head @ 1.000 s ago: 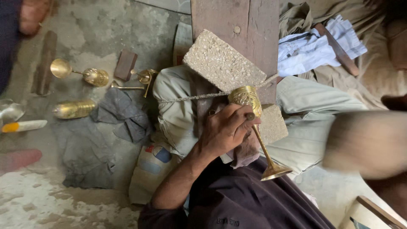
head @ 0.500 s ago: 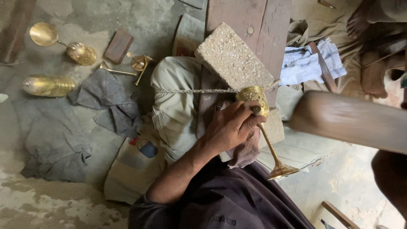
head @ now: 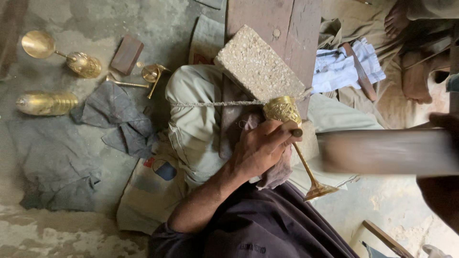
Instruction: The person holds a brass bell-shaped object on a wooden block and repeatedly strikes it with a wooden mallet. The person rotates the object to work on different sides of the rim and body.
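Left hand (head: 260,148) clamps brass goblet (head: 285,111) at cup base, cloth (head: 277,173) beneath palm; slim stem slants down to flared foot by knee. Cup embossed, shiny. Rough speckled stone block (head: 258,64) touches cup. Right hand (head: 447,124) blurred, grip on wooden stick (head: 382,153) unclear.

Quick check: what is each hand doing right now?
Left hand: closed around the brass goblet, with a cloth under it.
Right hand: only a motion-blurred forearm shows; cannot be told.
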